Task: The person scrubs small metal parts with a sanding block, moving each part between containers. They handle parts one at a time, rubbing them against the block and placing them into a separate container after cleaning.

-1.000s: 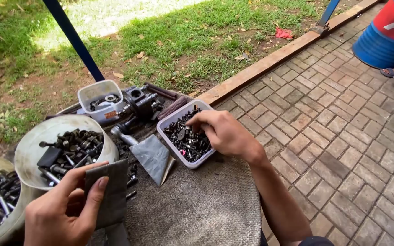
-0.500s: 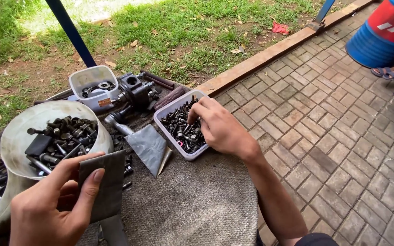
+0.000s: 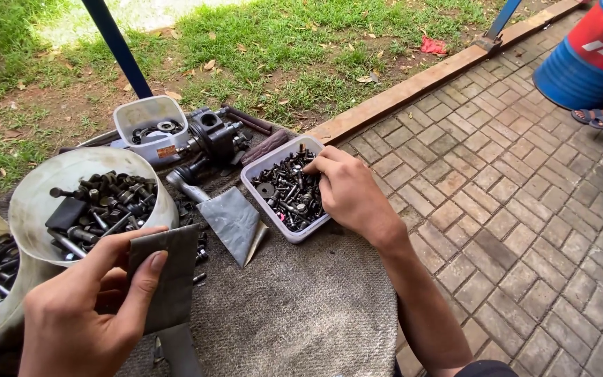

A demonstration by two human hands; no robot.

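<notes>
Head view looks down on a grey cloth mat [image 3: 294, 314] at the meeting of grass and brick paving, where the right hand [image 3: 347, 192] reaches into a small white tray of dark bolts and nuts [image 3: 289, 190] near the mat's far right edge, fingertips pinched together among the pieces, though I cannot tell whether they hold one. Left hand [image 3: 88, 307], at the mat's near left corner, grips a flat grey piece of sheet material [image 3: 172, 276] between thumb and fingers, just beside a round white bucket of bolts [image 3: 88, 199]; a second white tub [image 3: 149, 126] and a dark metal machine part [image 3: 214, 139] lie at the far edge
</notes>
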